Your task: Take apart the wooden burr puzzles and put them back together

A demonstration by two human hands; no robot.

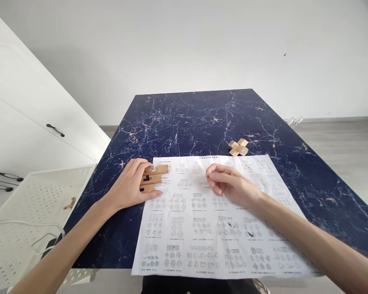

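Note:
My left hand [134,182] rests at the left edge of a printed sheet, its thumb and fingers closed around a row of notched wooden puzzle pieces [155,178]. Several pieces lie side by side there, partly hidden under the fingers. Over the middle of the instruction sheet [199,228], my right hand [230,183] has its fingers curled in and the thumb close to the index finger; nothing shows in it. Rows of small diagrams cover the creased paper. Just beyond its top edge sits an assembled wooden cross-shaped puzzle [238,147].
The dark blue marble-patterned table [184,118] reaches toward a pale wall [202,45]. To the left are a white cabinet [27,98] and a white perforated surface [27,245] with a small wooden piece [70,203] and a white cable [27,223].

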